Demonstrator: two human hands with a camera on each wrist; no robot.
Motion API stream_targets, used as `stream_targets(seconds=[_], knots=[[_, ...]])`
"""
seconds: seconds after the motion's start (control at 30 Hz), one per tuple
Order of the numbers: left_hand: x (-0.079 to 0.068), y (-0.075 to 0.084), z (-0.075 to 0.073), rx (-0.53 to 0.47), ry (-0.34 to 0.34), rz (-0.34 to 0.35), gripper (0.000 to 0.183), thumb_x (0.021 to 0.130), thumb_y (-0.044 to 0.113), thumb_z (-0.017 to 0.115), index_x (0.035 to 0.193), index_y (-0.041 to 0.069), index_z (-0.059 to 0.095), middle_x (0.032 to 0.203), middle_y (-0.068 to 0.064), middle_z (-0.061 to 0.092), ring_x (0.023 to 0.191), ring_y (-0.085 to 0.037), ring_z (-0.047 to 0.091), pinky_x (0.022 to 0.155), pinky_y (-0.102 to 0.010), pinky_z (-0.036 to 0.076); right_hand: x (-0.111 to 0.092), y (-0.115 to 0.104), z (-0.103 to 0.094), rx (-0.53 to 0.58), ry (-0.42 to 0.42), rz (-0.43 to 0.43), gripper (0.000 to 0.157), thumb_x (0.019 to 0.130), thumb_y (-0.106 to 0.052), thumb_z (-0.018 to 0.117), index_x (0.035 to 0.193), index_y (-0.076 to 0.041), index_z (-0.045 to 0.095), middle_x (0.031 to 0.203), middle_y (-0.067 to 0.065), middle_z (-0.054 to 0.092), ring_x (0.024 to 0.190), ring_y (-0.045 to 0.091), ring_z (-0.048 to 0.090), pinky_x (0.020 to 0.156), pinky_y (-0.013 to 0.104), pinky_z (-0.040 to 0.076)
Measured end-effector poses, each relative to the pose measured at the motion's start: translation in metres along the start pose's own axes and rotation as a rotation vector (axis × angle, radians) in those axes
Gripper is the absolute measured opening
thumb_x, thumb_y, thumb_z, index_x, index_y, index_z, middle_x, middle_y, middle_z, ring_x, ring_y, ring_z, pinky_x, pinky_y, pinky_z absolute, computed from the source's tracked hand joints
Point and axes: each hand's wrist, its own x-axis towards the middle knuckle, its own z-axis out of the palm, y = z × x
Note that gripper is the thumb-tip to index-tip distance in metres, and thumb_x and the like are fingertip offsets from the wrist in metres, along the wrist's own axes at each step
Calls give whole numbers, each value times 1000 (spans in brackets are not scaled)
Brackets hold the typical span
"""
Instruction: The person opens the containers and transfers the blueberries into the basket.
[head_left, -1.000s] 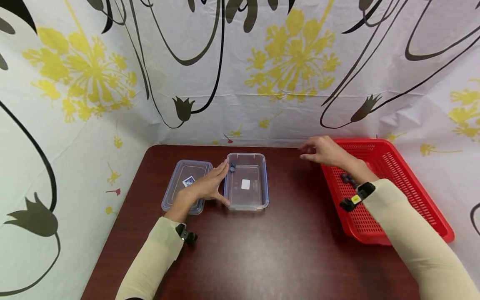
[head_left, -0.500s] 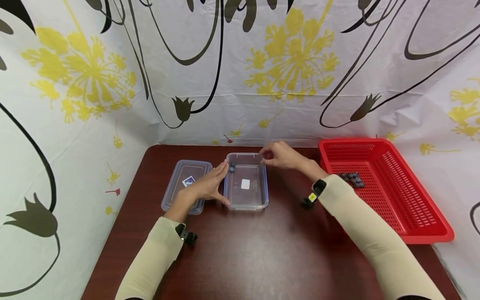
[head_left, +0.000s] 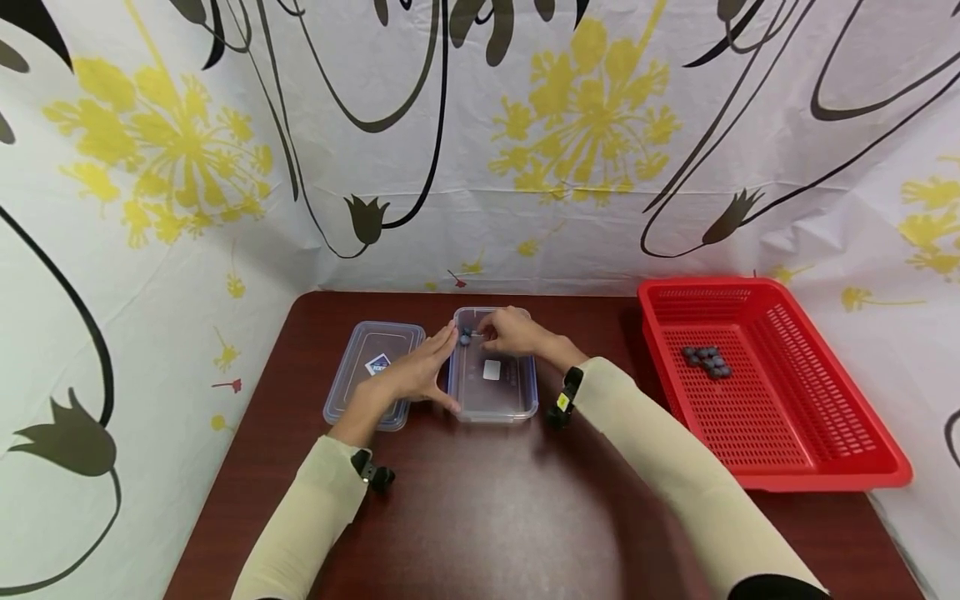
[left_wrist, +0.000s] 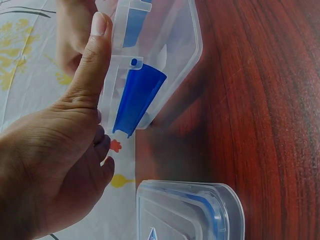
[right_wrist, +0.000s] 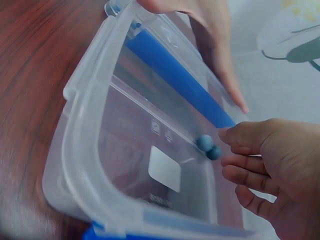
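A clear plastic container with blue side clips stands on the table, a white label on its floor. Blueberries lie in its far left corner. My left hand rests along its left wall, thumb and fingers spread and straight. My right hand is inside the container near those berries. Its fingers are bent and the thumb lies close to the index finger in the right wrist view; whether a berry sits between the tips is hidden. Several more blueberries lie in the red basket.
A clear lid with a blue and white sticker lies left of the container, partly under my left hand. The basket stands at the table's right side. A patterned cloth hangs behind the dark brown table.
My right hand has moved left from the basket's edge, over the container's rim and down into it. The basket's blueberries have come into full view. My left hand has stayed in place.
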Motion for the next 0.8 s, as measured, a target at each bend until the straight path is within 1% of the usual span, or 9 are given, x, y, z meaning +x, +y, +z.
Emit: stream_targets(seconds=[0.13,0.23,0.33,0.5,0.7,0.8], knots=[[1,0,1,7,-2,7,141,77,53,92,167,-3,0,176,-20,-10,163,-37,1,129,-58,16,7,0,10,2,-4,49,28,91,-7,80,115,7,77,104,17,79,94,27,77,85,38,62],[2,1,0,3,6,18,140,77,53,92,167,-4,0,176,-21,-9,163,-38,2,128,-58,17,10,-1,16,-8,-7,101,27,91,-8,78,115,5,78,104,15,79,95,27,76,87,40,61],[1,1,0,3,13,22,140,77,52,92,167,-5,1,176,-22,-8,163,-39,3,128,-58,17,14,-2,22,-24,4,149,25,92,-11,78,114,2,79,101,12,80,91,25,75,85,41,60],[1,-1,0,14,11,25,140,78,51,92,167,-5,1,176,-22,-8,163,-39,2,129,-58,16,19,0,31,-28,28,224,22,93,-15,80,111,-1,80,94,9,79,83,21,73,79,38,59],[2,-2,2,8,12,19,138,78,49,93,167,-3,0,176,-21,-8,163,-38,1,129,-57,14,21,1,39,-11,64,255,17,93,-14,81,104,-2,81,89,7,78,79,19,71,77,36,58],[1,-2,2,2,15,22,138,79,48,93,167,-4,0,176,-21,-8,163,-38,2,129,-58,15,21,-2,41,0,74,269,19,92,-14,81,107,-3,81,93,7,79,84,20,73,80,37,59]])
